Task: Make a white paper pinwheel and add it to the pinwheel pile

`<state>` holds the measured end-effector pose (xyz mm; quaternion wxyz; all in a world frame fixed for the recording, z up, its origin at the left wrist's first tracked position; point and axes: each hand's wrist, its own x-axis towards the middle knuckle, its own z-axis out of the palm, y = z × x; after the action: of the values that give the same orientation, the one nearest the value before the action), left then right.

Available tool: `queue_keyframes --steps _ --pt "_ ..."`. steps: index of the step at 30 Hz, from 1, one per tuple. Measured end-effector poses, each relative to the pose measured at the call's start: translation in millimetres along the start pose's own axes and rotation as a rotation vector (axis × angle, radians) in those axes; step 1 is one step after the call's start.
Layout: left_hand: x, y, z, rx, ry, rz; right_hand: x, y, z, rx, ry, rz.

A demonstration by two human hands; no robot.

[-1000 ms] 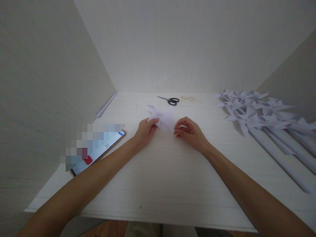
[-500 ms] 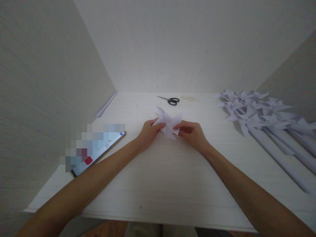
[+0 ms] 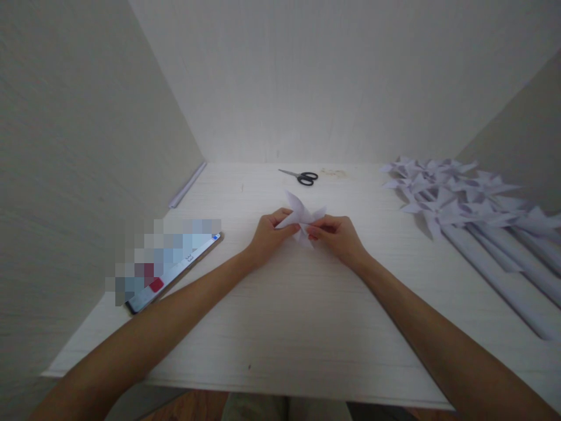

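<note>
Above the middle of the white table, a white paper pinwheel (image 3: 298, 207) is held between both hands, its blades curling outward. My left hand (image 3: 272, 235) pinches it from the left, thumb near its centre. From the right, my right hand (image 3: 335, 235) grips a blade close to the centre with thumb and index finger. The fingertips of both hands nearly meet and cover part of the pinwheel. A pair of scissors (image 3: 302, 176) with black handles lies just beyond the hands.
Several finished paper pinwheels (image 3: 442, 204) on rolled paper sticks (image 3: 495, 280) lie piled on the right. A phone (image 3: 175, 275), partly blurred out, rests on the left beside my forearm. Behind it, a rolled paper stick (image 3: 187, 186) lies along the left wall.
My right hand has moved inward to the pinwheel's centre, its thumb and finger now close to my left thumb. The pinwheel's blades have folded in and tilted slightly.
</note>
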<state>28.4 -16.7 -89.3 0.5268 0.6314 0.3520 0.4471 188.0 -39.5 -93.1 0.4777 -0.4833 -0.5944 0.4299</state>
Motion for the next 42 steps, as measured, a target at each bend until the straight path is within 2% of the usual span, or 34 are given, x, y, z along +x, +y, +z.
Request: queue_keyframes --steps 11,42 --pt "-1.2 2.5 2.4 0.102 -0.001 0.049 0.5 -0.5 2.8 -0.11 0.029 0.025" --pt "-0.9 2.8 2.6 0.195 0.02 0.098 -2.6 -2.4 9.1 -0.158 0.106 0.008"
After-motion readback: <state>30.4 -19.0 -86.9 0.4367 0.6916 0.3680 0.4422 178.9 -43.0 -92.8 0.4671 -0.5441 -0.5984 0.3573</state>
